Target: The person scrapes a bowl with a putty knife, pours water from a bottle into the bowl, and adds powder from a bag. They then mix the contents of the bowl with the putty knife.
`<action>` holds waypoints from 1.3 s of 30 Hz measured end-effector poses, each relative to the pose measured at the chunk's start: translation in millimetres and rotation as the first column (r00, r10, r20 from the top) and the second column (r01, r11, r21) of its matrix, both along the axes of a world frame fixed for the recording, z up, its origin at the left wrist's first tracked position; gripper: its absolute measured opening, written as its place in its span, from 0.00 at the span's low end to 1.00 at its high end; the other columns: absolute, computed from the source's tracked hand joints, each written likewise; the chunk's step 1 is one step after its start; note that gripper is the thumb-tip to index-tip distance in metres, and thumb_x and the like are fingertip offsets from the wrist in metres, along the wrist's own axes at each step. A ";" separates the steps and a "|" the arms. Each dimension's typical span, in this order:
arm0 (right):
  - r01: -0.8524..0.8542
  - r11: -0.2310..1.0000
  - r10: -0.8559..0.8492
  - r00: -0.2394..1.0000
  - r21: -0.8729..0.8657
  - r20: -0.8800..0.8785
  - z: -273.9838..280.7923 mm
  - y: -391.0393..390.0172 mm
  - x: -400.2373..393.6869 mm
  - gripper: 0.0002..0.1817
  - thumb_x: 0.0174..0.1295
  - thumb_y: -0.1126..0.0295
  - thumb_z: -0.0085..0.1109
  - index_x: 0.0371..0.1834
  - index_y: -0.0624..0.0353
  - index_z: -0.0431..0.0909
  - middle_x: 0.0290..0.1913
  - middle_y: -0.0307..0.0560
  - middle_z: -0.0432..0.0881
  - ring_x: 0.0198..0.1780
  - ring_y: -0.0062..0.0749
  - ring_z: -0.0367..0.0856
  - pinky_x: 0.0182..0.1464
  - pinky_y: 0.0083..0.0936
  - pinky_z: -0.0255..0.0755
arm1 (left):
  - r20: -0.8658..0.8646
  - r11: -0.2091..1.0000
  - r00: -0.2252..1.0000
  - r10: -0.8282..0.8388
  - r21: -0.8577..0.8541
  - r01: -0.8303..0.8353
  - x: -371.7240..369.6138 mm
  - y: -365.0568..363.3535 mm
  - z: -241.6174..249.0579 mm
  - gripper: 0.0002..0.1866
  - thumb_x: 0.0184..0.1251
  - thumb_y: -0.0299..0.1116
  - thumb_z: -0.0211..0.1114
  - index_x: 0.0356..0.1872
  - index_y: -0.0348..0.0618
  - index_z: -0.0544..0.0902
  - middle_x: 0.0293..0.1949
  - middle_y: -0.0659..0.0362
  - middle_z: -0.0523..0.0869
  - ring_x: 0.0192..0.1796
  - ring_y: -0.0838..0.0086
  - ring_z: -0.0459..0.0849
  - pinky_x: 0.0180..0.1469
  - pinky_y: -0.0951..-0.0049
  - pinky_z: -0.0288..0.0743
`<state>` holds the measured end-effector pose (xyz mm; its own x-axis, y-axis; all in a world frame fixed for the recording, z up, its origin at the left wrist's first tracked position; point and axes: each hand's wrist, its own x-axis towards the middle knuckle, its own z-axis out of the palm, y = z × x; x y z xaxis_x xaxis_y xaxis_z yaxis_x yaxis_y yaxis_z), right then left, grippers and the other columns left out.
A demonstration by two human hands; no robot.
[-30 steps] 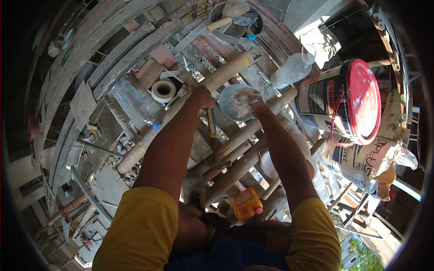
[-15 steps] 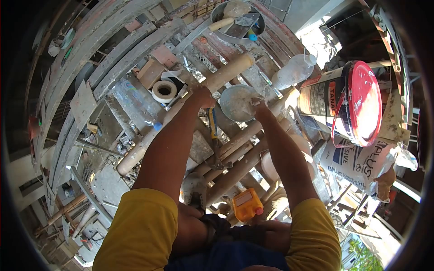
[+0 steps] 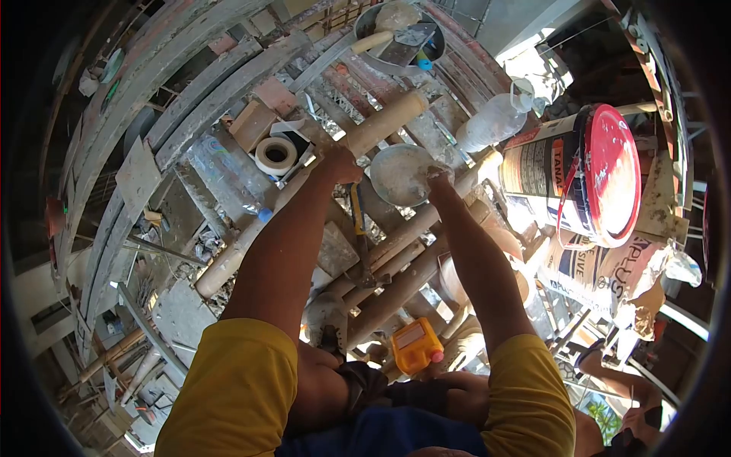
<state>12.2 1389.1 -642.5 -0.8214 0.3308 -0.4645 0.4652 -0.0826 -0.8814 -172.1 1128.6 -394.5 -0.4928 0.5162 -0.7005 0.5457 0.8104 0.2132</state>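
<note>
My right hand point(image 3: 438, 179) is at the right side of a round bowl point(image 3: 381, 164), its fingers bent over the rim. Pale grey, wet-looking material point(image 3: 402, 179) covers the inside of the bowl. My left hand point(image 3: 341, 165) is closed and sits over a thick bamboo pole point(image 3: 388, 122), left of the bowl. Just below that fist starts the yellow and blue handle of a hammer-like tool point(image 3: 358, 212), its dark head lower down between the poles. What the left fingers hold is hidden.
A large red-lidded bucket point(image 3: 613, 175) lies tilted at right, above a paper sack point(image 3: 601, 266). Around the poles are a clear jug point(image 3: 499, 118), a tape roll point(image 3: 276, 155), a plastic bottle point(image 3: 228, 171), a yellow container point(image 3: 415, 345) and a pan of tools point(image 3: 411, 38). Gaps show between planks.
Another person's limb has come into view at the lower right. My right hand has shifted slightly at the bowl's rim; my left hand stays in place.
</note>
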 end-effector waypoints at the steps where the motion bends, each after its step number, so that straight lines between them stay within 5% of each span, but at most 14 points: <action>1: -0.138 0.985 0.143 0.989 0.104 -0.036 36.3 -8.0 -2.4 0.30 0.54 0.82 0.52 0.65 0.56 0.71 0.66 0.54 0.69 0.71 0.47 0.63 0.73 0.34 0.55 | -0.002 1.000 1.000 -0.004 0.002 0.004 -1.0 0.6 1.8 0.28 0.46 0.52 0.68 0.47 0.47 0.88 0.60 0.47 0.79 0.65 0.50 0.73 0.67 0.41 0.61; 4: -0.564 0.411 0.528 0.788 0.717 0.317 186.8 -34.1 -11.4 0.31 0.54 0.82 0.51 0.65 0.56 0.70 0.66 0.55 0.69 0.71 0.46 0.62 0.72 0.34 0.55 | 0.020 0.999 1.000 -0.006 0.038 0.005 -0.5 -0.3 4.6 0.27 0.45 0.52 0.68 0.46 0.48 0.88 0.56 0.47 0.82 0.62 0.53 0.77 0.65 0.46 0.65; 7: -0.554 0.317 0.488 0.791 0.770 0.368 158.2 -39.5 -21.0 0.31 0.53 0.81 0.53 0.65 0.55 0.71 0.64 0.56 0.71 0.69 0.48 0.65 0.71 0.36 0.58 | -0.035 1.000 0.999 -0.025 -0.001 0.025 0.2 1.6 8.8 0.27 0.46 0.52 0.67 0.45 0.47 0.89 0.53 0.47 0.84 0.61 0.55 0.78 0.64 0.51 0.68; 10: -0.537 0.455 0.420 0.833 0.710 0.360 114.5 -27.9 -19.0 0.32 0.52 0.79 0.54 0.65 0.57 0.70 0.65 0.58 0.70 0.69 0.52 0.64 0.71 0.39 0.58 | -0.023 1.000 1.000 -0.012 0.000 0.012 0.7 -1.4 5.7 0.27 0.46 0.52 0.66 0.46 0.48 0.89 0.55 0.47 0.83 0.62 0.53 0.77 0.64 0.48 0.67; 13: 0.210 0.976 -0.193 0.957 0.057 -0.218 -79.9 -8.3 -3.7 0.31 0.50 0.78 0.55 0.64 0.59 0.71 0.64 0.60 0.71 0.68 0.55 0.65 0.69 0.40 0.60 | -0.116 0.999 0.992 -0.052 0.005 0.053 4.1 -2.7 8.0 0.27 0.46 0.52 0.65 0.46 0.49 0.89 0.57 0.47 0.81 0.62 0.51 0.77 0.64 0.44 0.66; 14: -0.017 0.938 0.056 0.993 0.345 -0.102 -28.9 -12.4 -3.2 0.31 0.50 0.78 0.54 0.63 0.59 0.71 0.64 0.60 0.71 0.68 0.55 0.65 0.69 0.41 0.61 | -0.122 0.996 0.990 -0.070 0.042 0.076 3.2 -3.2 9.2 0.29 0.46 0.53 0.69 0.44 0.39 0.87 0.52 0.42 0.82 0.57 0.50 0.80 0.59 0.51 0.71; 16: -0.406 0.451 0.398 0.888 0.795 0.228 87.5 -23.0 -3.2 0.30 0.49 0.80 0.54 0.62 0.59 0.72 0.63 0.61 0.71 0.68 0.55 0.65 0.67 0.42 0.63 | -0.127 0.992 0.988 -0.090 0.081 0.101 1.3 -2.1 9.5 0.33 0.46 0.54 0.73 0.42 0.29 0.85 0.48 0.38 0.83 0.52 0.49 0.83 0.54 0.58 0.77; 22: -0.306 0.076 0.464 0.853 0.949 0.238 140.4 -35.2 -7.6 0.20 0.53 0.78 0.52 0.52 0.58 0.76 0.53 0.52 0.79 0.57 0.49 0.76 0.56 0.41 0.72 | -0.028 0.997 0.999 0.036 0.074 -0.034 -1.1 -3.9 -0.4 0.25 0.43 0.50 0.68 0.44 0.49 0.89 0.54 0.47 0.83 0.61 0.51 0.78 0.65 0.41 0.63; 23: -0.308 0.076 0.464 0.852 0.948 0.240 137.9 -34.2 -10.6 0.20 0.53 0.78 0.52 0.52 0.58 0.76 0.53 0.52 0.79 0.57 0.49 0.76 0.56 0.41 0.72 | -0.012 0.996 0.999 0.043 0.077 -0.042 -1.2 -4.7 -0.6 0.25 0.43 0.50 0.68 0.43 0.48 0.89 0.53 0.47 0.84 0.60 0.52 0.78 0.65 0.41 0.63; 24: 0.005 0.836 0.008 1.000 0.549 -0.020 139.2 -34.5 -15.5 0.16 0.57 0.75 0.53 0.50 0.57 0.77 0.48 0.48 0.81 0.51 0.43 0.79 0.50 0.37 0.75 | 0.004 0.995 0.999 0.051 0.082 -0.051 -1.6 -4.7 1.4 0.25 0.43 0.50 0.68 0.42 0.48 0.90 0.51 0.48 0.85 0.59 0.52 0.79 0.65 0.42 0.63; 25: 0.515 0.831 -0.494 0.857 -0.209 0.147 140.8 -33.9 -19.7 0.12 0.60 0.72 0.53 0.47 0.57 0.78 0.44 0.44 0.82 0.45 0.38 0.81 0.44 0.33 0.77 | 0.005 0.995 0.999 0.050 0.083 -0.051 -2.3 -3.9 3.4 0.25 0.43 0.50 0.68 0.42 0.48 0.90 0.51 0.48 0.85 0.59 0.52 0.79 0.65 0.42 0.63; 28: 0.017 0.940 -0.042 0.997 0.341 0.066 141.0 -27.7 -12.2 0.10 0.66 0.65 0.53 0.44 0.56 0.80 0.37 0.41 0.82 0.38 0.29 0.80 0.36 0.27 0.76 | 0.021 0.999 0.999 0.026 0.034 -0.027 -4.5 0.2 4.7 0.25 0.42 0.50 0.69 0.42 0.46 0.89 0.50 0.47 0.86 0.58 0.51 0.80 0.63 0.43 0.66; 32: 0.062 0.964 0.005 0.968 0.260 -0.250 205.2 -33.9 -3.5 0.11 0.66 0.65 0.54 0.43 0.57 0.81 0.36 0.41 0.83 0.37 0.29 0.81 0.37 0.28 0.74 | 0.013 0.998 0.998 0.066 0.016 -0.066 -2.0 2.4 14.8 0.27 0.44 0.51 0.71 0.42 0.40 0.88 0.48 0.44 0.86 0.54 0.53 0.83 0.59 0.57 0.74; 39: 0.119 0.969 -0.165 0.964 -0.215 -0.208 160.7 11.9 -10.0 0.10 0.67 0.67 0.54 0.45 0.59 0.79 0.38 0.44 0.82 0.42 0.28 0.80 0.42 0.26 0.74 | -0.017 0.986 0.991 -0.132 0.099 0.133 -8.0 -1.5 -1.0 0.28 0.45 0.50 0.71 0.40 0.34 0.86 0.45 0.42 0.86 0.49 0.54 0.86 0.53 0.60 0.78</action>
<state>2.2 1401.0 -481.9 -0.8629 0.3710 -0.3432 0.2293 -0.3179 -0.9200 -180.1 1127.1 -395.4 -0.4224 0.6441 -0.6377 0.6493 0.7059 0.2829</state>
